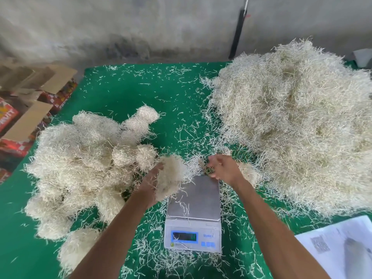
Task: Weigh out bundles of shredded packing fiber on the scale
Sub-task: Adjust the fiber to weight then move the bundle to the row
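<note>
— Fiber bundle (171, 176): where is it sitting?

— I'm seeing it cupped in the left hand (153, 184), fingers curling round it, hovering just left of the scale (194, 214). A few loose strands are lying on the steel platform.

— And the right hand (221, 168)?

— It's pinching a small tuft at the platform's far edge.

— Beyond that?

— Finished bundles (84, 162) are lying heaped to the left on the green mat (141, 93), the big loose heap (298, 121) is sitting to the right, and cardboard boxes (30, 109) are standing off the mat's left edge.
</note>
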A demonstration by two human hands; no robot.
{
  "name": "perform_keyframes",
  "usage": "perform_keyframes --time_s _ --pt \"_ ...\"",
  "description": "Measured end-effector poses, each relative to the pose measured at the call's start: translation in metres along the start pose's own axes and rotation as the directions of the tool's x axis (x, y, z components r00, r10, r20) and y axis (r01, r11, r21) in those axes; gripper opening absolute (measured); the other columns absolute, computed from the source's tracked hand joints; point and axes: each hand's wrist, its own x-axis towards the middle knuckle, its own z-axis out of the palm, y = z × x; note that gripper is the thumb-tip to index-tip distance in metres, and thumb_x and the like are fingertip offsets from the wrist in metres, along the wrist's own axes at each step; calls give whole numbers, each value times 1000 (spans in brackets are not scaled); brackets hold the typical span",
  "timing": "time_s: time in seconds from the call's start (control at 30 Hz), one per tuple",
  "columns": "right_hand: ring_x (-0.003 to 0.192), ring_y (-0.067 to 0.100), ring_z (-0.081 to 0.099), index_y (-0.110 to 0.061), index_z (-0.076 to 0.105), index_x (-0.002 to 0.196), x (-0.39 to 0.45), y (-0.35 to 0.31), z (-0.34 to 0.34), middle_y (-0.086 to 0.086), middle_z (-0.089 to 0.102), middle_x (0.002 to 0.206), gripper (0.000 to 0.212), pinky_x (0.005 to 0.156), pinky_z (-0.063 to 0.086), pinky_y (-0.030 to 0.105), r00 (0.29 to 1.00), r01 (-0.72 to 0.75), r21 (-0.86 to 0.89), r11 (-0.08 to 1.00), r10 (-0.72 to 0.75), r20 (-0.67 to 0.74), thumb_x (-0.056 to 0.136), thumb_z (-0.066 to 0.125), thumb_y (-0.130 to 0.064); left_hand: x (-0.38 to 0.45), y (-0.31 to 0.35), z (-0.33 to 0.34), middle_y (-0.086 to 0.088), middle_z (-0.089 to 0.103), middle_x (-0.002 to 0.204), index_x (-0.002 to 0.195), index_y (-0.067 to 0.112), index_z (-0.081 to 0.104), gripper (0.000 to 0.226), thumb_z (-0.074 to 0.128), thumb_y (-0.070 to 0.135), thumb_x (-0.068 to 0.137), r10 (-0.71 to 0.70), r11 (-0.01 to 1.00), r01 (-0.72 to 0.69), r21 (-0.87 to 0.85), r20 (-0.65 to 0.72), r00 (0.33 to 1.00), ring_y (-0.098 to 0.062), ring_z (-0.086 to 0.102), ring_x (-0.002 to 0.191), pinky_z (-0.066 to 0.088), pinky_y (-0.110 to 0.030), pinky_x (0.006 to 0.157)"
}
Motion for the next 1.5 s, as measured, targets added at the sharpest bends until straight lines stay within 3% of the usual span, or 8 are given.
perform_keyframes --time_s 0.1,0.23,0.37,0.5,0.67,0.8,1.0,1.5 --pt "92 16 76 -24 62 139 -34 -11 21 -6 66 124 76 80 64 33 950 -74 261 963 -11 311 89 54 -80 -3 -10 14 -18 61 133 116 21 66 29 61 38 94 -2 942 -68 328 208 978 -27 69 103 58 -47 87" --pt "115 15 65 -17 40 155 -62 -6 48 -1 52 145 111 83 61 25 946 -131 245 961 48 319 71 76 -80 9 -26 5 8 43 140 149 33 32 60 59 13 99 10 891 -186 414 391 920 8 65 101 57 -19 80" --pt "71 4 67 -10 59 119 -70 6 52 1 64 99 56 83 62 31 983 -131 331 934 78 169 84 82 -47 3 -31 -5 -14 42 148 151 24 33 56 56 33 101 51 955 -102 279 184 982 -38 49 132 51 -57 96" --pt "95 11 67 -10 45 150 -82 3 50 12 68 129 107 105 48 43 997 -76 -93 993 75 -15 78 58 -87 -4 -40 -27 -14 57 133 134 10 51 44 50 41 102 -2 965 16 260 -54 999 -31 59 112 58 -44 72" --pt "54 10 67 -20 71 117 -96 20 44 3 72 72 106 61 62 35 963 -90 -376 922 -17 -271 77 17 -103 -14 -54 -54 -16 61 128 130 3 55 35 51 24 102 18 970 3 243 -81 997 -31 57 119 49 -45 96" --pt "45 10 65 -23 67 125 -106 24 44 5 70 66 97 45 57 34 932 -77 -347 935 -56 -358 86 16 -95 -18 -65 -71 -16 58 132 131 2 52 29 49 6 102 79 949 -99 298 78 994 -27 58 113 51 -31 77" --pt "41 2 60 -22 55 140 -120 21 54 0 76 114 97 40 48 21 923 -23 -316 949 -101 -371 87 18 -94 -6 -77 -88 -7 61 124 116 16 58 25 55 0 98 110 920 -184 346 223 968 -26 58 116 54 -30 84" --pt "57 9 70 -17 44 148 -118 27 58 3 71 127 104 61 60 32 922 -83 -245 966 -19 -387 84 24 -96 -2 -81 -90 -5 65 124 124 15 62 34 50 36 101 -26 995 9 99 171 985 -21 59 115 50 -36 84"
